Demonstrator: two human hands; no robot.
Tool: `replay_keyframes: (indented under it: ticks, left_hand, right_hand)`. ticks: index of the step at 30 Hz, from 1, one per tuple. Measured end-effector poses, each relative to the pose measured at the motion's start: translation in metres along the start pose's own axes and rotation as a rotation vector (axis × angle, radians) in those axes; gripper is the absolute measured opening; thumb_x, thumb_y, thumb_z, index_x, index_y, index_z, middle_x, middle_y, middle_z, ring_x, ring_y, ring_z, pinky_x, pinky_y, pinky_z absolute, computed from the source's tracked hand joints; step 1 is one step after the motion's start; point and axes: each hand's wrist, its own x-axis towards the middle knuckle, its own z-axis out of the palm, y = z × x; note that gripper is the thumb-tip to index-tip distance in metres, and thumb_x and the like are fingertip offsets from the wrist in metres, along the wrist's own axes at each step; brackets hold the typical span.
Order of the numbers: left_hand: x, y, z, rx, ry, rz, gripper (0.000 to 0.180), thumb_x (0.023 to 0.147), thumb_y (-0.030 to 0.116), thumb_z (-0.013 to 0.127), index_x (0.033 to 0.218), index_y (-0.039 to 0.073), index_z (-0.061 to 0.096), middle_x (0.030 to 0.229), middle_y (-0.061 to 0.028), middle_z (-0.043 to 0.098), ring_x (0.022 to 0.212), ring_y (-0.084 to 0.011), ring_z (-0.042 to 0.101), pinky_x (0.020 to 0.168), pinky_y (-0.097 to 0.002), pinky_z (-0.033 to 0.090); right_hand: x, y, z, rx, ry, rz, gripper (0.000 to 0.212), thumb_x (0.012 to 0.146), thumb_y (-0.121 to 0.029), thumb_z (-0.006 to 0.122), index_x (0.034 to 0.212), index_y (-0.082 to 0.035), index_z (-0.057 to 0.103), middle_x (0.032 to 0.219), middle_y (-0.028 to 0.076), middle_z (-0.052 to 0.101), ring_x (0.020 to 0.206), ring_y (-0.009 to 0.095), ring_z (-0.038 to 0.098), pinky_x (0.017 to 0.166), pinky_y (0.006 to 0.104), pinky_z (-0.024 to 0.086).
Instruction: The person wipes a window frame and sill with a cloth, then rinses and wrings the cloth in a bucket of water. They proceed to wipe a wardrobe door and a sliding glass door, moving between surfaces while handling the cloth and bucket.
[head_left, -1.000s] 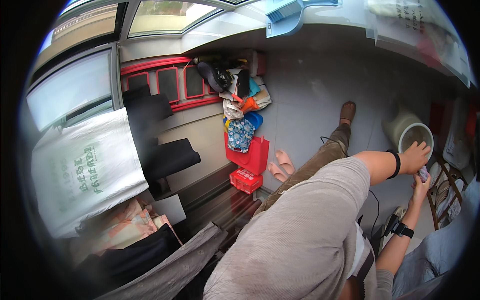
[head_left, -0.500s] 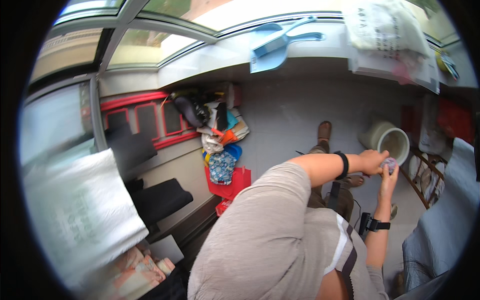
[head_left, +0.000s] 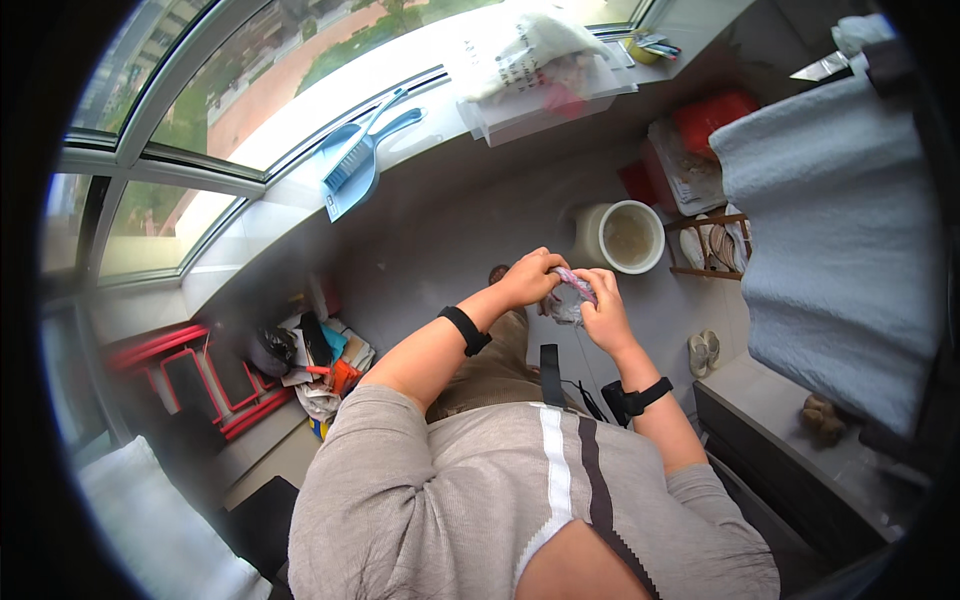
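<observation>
In front of my body, my left hand (head_left: 534, 277) and my right hand (head_left: 606, 312) are close together, both closed on a small clear plastic bag (head_left: 566, 304) with a pink-purple edge. The left fingers grip the edge on one side, the right fingers on the other. Between them the clear part of the bag hangs down, crumpled. What it contains, if anything, cannot be made out. Just beyond my right hand stands a round cream-coloured bin (head_left: 634, 238), its open top facing up, apart from both hands.
A light blue dustpan with a brush (head_left: 356, 165) lies on the windowsill, near a white printed bag (head_left: 520, 62). Right of the bin are a wooden shoe rack (head_left: 712, 243) and a hanging grey-blue cloth (head_left: 830, 230). Piled items and red-framed folded racks (head_left: 215, 385) are at left.
My view has turned toward the right, so the bin and both hands now appear further left. The bag, bunched up before, is spread wider between my hands and drawn nearer to me.
</observation>
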Motion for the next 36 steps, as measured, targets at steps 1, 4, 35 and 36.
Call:
replay_keyframes:
  ticks: [1, 4, 35, 36]
  left_hand:
    - [-0.005, 0.007, 0.003, -0.004, -0.016, -0.008, 0.022, 0.080, 0.012, 0.059, 0.099, 0.005, 0.068, 0.096, -0.0162, 0.061, 0.094, -0.0312, 0.059, 0.082, -0.0395, 0.047]
    - [-0.026, 0.039, 0.017, -0.101, -0.062, -0.015, 0.021, 0.079, 0.009, 0.059, 0.098, 0.002, 0.062, 0.085, -0.0152, 0.061, 0.084, -0.0270, 0.061, 0.076, -0.0376, 0.048]
    - [-0.078, 0.164, 0.151, 0.424, -0.692, 0.592, 0.012, 0.085, 0.004, 0.057, 0.091, 0.004, 0.067, 0.085, -0.0142, 0.064, 0.082, -0.0305, 0.063, 0.074, -0.0366, 0.051]
    - [-0.078, 0.163, 0.146, 0.411, -0.705, 0.565, 0.012, 0.086, 0.005, 0.057, 0.092, 0.004, 0.067, 0.086, -0.0133, 0.065, 0.082, -0.0280, 0.064, 0.074, -0.0354, 0.051]
  right_hand:
    - [-0.013, -0.001, -0.002, -0.048, 0.006, -0.009, 0.051, 0.072, 0.001, 0.048, 0.122, -0.008, 0.056, 0.120, 0.016, 0.045, 0.107, 0.034, 0.052, 0.091, 0.0372, 0.045]
    - [-0.070, -0.001, -0.010, -0.095, 0.124, 0.044, 0.054, 0.072, -0.001, 0.052, 0.125, -0.009, 0.053, 0.121, 0.016, 0.044, 0.107, 0.034, 0.052, 0.089, 0.0380, 0.046]
    - [-0.349, -0.005, -0.074, -0.245, 1.055, 0.148, 0.013, 0.082, -0.013, 0.067, 0.083, -0.002, 0.061, 0.077, 0.015, 0.065, 0.076, 0.035, 0.064, 0.065, 0.0393, 0.050]
    - [-0.344, -0.001, -0.070, -0.219, 0.980, 0.106, 0.014, 0.081, -0.013, 0.068, 0.083, -0.002, 0.061, 0.076, 0.015, 0.065, 0.076, 0.035, 0.064, 0.065, 0.0393, 0.050]
